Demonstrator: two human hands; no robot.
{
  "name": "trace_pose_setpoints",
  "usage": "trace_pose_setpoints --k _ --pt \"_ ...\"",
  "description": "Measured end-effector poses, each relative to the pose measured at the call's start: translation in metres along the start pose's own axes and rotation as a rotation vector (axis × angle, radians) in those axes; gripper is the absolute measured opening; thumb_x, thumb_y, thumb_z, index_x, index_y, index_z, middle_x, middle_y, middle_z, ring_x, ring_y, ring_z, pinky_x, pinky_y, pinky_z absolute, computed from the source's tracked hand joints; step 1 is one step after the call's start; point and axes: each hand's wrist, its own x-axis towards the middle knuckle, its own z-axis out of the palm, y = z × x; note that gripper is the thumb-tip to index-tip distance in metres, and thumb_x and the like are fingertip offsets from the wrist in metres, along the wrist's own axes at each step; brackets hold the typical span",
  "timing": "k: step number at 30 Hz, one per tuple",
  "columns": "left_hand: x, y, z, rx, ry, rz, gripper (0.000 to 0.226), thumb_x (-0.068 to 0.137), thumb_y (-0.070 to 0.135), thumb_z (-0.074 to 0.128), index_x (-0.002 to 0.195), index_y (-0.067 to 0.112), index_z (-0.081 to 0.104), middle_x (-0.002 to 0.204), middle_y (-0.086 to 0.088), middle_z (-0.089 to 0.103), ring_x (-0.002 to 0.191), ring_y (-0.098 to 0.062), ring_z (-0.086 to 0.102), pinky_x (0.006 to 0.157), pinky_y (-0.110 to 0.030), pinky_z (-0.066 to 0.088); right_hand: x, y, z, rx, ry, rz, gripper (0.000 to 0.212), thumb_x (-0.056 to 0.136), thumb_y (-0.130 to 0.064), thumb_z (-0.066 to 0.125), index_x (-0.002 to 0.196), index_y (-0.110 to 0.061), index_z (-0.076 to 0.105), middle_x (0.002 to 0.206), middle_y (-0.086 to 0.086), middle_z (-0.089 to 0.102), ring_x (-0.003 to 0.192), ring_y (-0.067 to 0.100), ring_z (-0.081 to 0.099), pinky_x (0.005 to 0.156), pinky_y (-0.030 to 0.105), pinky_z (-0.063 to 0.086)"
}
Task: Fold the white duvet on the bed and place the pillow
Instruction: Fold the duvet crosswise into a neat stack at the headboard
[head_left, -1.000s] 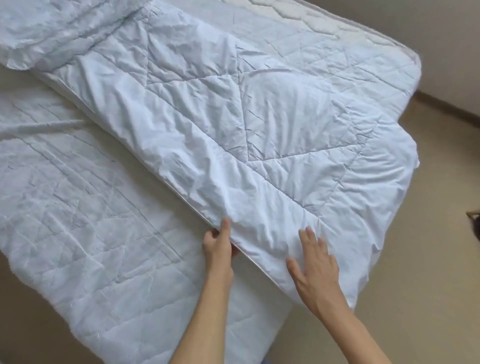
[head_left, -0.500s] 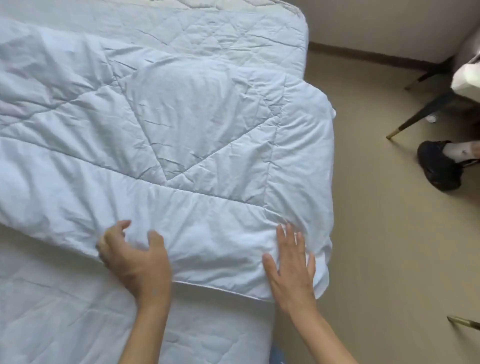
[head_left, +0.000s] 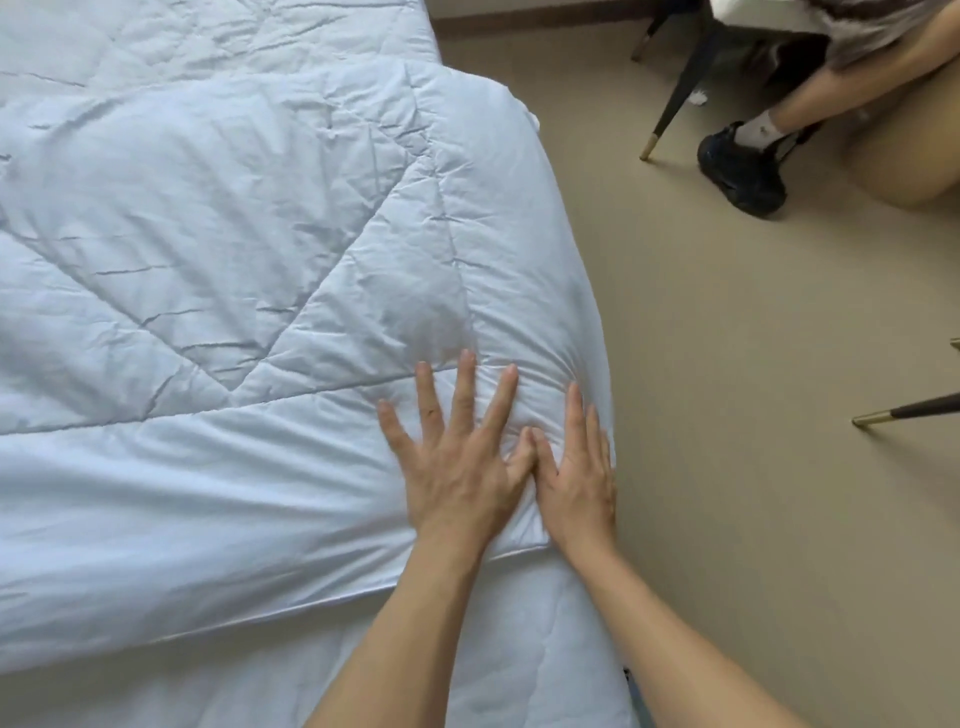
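Observation:
The white quilted duvet (head_left: 218, 291) lies doubled over on the bed, its folded upper layer ending in a hem that runs across the lower part of the view. My left hand (head_left: 457, 457) presses flat on the upper layer near its right corner, fingers spread. My right hand (head_left: 576, 473) lies flat beside it at the duvet's right edge, thumbs touching. Neither hand grips the fabric. No pillow is in view.
The bed's right side drops to a beige floor (head_left: 753, 415). At the top right sits another person, with a black shoe (head_left: 740, 166) on the floor, next to a dark chair leg (head_left: 675, 93) with a gold tip. Another gold-tipped leg (head_left: 904, 415) pokes in from the right.
My view has swung right along the bed. My left hand slid rightwards over the duvet until it met the right hand at the corner, and both now lie flat.

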Motion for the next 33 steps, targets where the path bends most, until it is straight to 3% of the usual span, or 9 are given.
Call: trace_pose_setpoints --k 7,15,17,21,24,26,29,33 --pt "-0.001 -0.001 0.005 0.019 -0.002 -0.004 0.068 0.093 0.065 0.038 0.158 0.048 0.026 0.171 0.003 0.017 0.158 -0.037 0.006 0.116 -0.074 0.006 -0.001 -0.002 -0.002 0.253 -0.01 0.21 0.119 0.064 -0.102 0.026 0.161 -0.033 0.017 0.168 0.002 0.027 0.153 0.022 0.027 0.124 0.042 0.026" --pt "-0.001 -0.001 0.007 0.037 0.007 -0.008 0.069 0.092 0.062 0.043 0.157 0.047 0.028 0.17 0.003 0.023 0.158 -0.036 0.007 0.117 -0.074 0.005 0.004 0.005 -0.005 0.64 -0.067 0.44 0.138 0.05 -0.092 0.059 0.161 -0.016 0.025 0.165 0.004 0.032 0.152 0.016 0.03 0.123 0.031 0.024" --pt "0.0 -0.001 0.008 0.045 0.009 -0.009 0.069 0.091 0.062 0.044 0.157 0.047 0.029 0.17 0.002 0.023 0.158 -0.037 0.008 0.117 -0.074 0.005 0.007 0.007 -0.005 0.713 -0.073 0.48 0.139 0.049 -0.093 0.066 0.159 -0.016 0.03 0.162 0.003 0.039 0.149 0.015 0.036 0.124 0.034 0.028" --pt "0.001 0.0 0.008 0.068 0.008 -0.017 0.07 0.09 0.061 0.044 0.157 0.048 0.028 0.169 0.001 0.024 0.158 -0.037 0.01 0.118 -0.074 0.006 0.009 0.023 -0.001 1.006 -0.048 0.669 0.094 0.067 -0.074 0.078 0.141 -0.02 0.056 0.138 -0.006 0.064 0.126 0.01 0.06 0.115 0.037 0.043" --pt "0.001 0.001 0.008 0.076 0.003 -0.02 0.069 0.09 0.061 0.043 0.157 0.048 0.026 0.169 0.0 0.024 0.157 -0.038 0.011 0.118 -0.074 0.006 0.007 0.032 -0.002 1.193 -0.105 0.858 0.094 0.058 -0.074 0.085 0.127 -0.012 0.067 0.121 0.005 0.075 0.11 0.021 0.072 0.104 0.042 0.054" --pt "0.002 0.002 0.007 0.078 -0.008 -0.034 0.068 0.09 0.061 0.041 0.156 0.048 0.028 0.169 0.0 0.025 0.157 -0.038 0.011 0.118 -0.073 0.006 0.006 0.032 -0.009 1.301 -0.114 0.869 0.073 0.072 -0.058 0.085 0.12 -0.006 0.071 0.113 0.012 0.077 0.104 0.028 0.075 0.098 0.045 0.057" --pt "0.003 0.005 0.004 0.066 -0.057 -0.053 0.067 0.091 0.062 0.036 0.156 0.048 0.028 0.17 0.001 0.022 0.158 -0.036 0.008 0.118 -0.073 0.004 0.0 0.035 -0.02 1.489 0.008 0.875 0.053 0.082 -0.031 0.083 0.123 0.0 0.068 0.114 0.017 0.076 0.106 0.031 0.074 0.095 0.047 0.058" --pt "0.005 0.009 -0.008 -0.003 -0.111 -0.099 0.066 0.092 0.066 0.03 0.156 0.049 0.026 0.171 0.001 0.017 0.158 -0.033 0.003 0.118 -0.073 0.003 -0.012 0.028 -0.035 1.752 -0.069 0.883 0.058 0.084 -0.034 0.081 0.128 -0.001 0.066 0.126 0.02 0.071 0.116 0.036 0.069 0.107 0.053 0.049"
